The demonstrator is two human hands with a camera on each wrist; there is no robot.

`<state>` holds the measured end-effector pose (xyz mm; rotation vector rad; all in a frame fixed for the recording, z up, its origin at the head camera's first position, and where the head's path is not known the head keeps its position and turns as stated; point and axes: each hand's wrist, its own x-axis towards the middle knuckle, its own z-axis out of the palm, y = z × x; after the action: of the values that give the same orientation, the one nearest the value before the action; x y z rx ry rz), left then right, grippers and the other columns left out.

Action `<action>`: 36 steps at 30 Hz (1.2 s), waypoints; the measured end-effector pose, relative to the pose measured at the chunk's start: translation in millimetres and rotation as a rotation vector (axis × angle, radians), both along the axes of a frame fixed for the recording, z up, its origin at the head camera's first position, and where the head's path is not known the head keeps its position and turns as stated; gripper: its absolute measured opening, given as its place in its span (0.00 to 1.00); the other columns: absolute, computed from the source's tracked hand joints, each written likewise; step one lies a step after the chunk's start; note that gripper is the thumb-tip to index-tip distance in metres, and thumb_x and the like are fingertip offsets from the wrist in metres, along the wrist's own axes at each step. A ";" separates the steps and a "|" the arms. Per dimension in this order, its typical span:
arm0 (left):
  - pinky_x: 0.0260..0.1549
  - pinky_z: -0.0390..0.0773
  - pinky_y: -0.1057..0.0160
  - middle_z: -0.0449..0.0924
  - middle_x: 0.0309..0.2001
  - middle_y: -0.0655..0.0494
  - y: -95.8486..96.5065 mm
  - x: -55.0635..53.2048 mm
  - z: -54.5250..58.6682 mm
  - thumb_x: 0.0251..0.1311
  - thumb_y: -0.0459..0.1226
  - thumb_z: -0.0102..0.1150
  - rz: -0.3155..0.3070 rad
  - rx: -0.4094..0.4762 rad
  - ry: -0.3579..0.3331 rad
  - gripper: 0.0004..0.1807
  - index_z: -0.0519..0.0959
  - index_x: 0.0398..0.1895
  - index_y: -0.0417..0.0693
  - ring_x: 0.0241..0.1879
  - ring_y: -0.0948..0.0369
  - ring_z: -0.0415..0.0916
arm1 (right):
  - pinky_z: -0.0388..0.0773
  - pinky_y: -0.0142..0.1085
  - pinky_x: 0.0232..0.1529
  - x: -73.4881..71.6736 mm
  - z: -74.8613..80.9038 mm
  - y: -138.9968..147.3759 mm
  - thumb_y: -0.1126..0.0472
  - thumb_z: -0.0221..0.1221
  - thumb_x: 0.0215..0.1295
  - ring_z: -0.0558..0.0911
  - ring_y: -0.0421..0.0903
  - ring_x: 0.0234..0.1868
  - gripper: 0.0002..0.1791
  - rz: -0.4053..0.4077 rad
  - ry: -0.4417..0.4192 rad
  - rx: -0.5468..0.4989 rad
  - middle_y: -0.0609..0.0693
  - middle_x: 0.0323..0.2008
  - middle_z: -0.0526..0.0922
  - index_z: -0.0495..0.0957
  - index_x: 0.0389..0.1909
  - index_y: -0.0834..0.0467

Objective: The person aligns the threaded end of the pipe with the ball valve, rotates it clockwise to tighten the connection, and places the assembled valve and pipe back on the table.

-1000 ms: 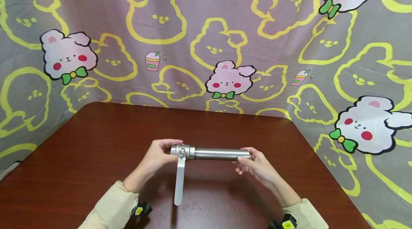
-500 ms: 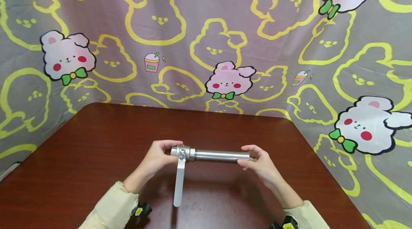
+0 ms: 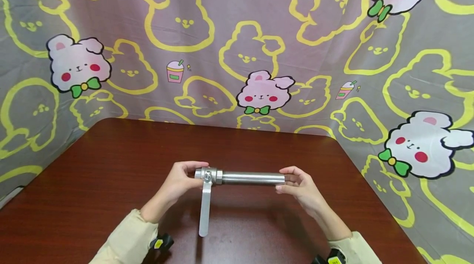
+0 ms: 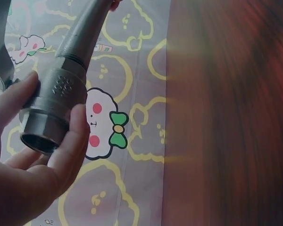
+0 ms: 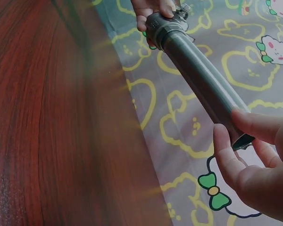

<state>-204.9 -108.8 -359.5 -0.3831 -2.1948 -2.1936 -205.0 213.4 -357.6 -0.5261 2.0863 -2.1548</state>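
A steel pipe [image 3: 253, 178] with a ball valve [image 3: 208, 174] screwed on its left end is held level above the brown table [image 3: 111, 181]. The valve's flat lever handle [image 3: 203, 210] hangs straight down toward me. My left hand [image 3: 180, 180] grips the valve body [image 4: 54, 101] with thumb and fingers curled round it. My right hand [image 3: 298, 185] pinches the pipe's right end [image 5: 226, 110] between fingertips and thumb. In the right wrist view the pipe runs up to the valve [image 5: 162, 23] and the left hand's fingers [image 5: 151, 7].
A cartoon-rabbit cloth [image 3: 259, 50] hangs behind and around the table as a backdrop. The table's far edge [image 3: 207, 126] curves below it. Cream sleeves [image 3: 129, 239] and wrist-worn cameras [image 3: 161, 242] sit at the near edge.
The pipe and both hands shifted slightly left and up. My right hand's fingers have turned round the pipe's end, from under it to gripping above and below.
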 end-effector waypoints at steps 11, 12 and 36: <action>0.26 0.73 0.70 0.78 0.37 0.42 3.6 2.1 -1.0 0.32 0.20 0.60 0.052 -0.026 0.010 0.27 0.74 0.45 0.24 0.29 0.61 0.72 | 0.78 0.33 0.25 2.4 -1.7 1.7 0.73 0.54 0.58 0.79 0.44 0.23 0.11 0.036 -0.006 -0.023 0.53 0.26 0.76 0.71 0.42 0.63; 0.26 0.73 0.70 0.78 0.37 0.42 3.8 2.1 -1.0 0.31 0.20 0.61 0.054 -0.027 0.012 0.27 0.74 0.45 0.24 0.29 0.61 0.72 | 0.78 0.32 0.24 2.7 -1.4 1.5 0.72 0.53 0.58 0.78 0.43 0.22 0.10 0.038 -0.007 -0.021 0.53 0.26 0.76 0.71 0.42 0.62; 0.24 0.75 0.68 0.78 0.36 0.42 1.3 1.9 0.8 0.35 0.20 0.59 0.044 -0.024 -0.006 0.25 0.73 0.45 0.24 0.28 0.61 0.71 | 0.76 0.29 0.22 -1.3 -3.2 4.6 0.72 0.54 0.58 0.77 0.41 0.22 0.20 0.083 0.020 0.035 0.51 0.27 0.78 0.62 0.49 0.77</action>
<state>-203.0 -107.6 -358.8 -0.3252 -2.2125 -2.1508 -206.4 217.9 -360.8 -0.6213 2.0695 -2.0727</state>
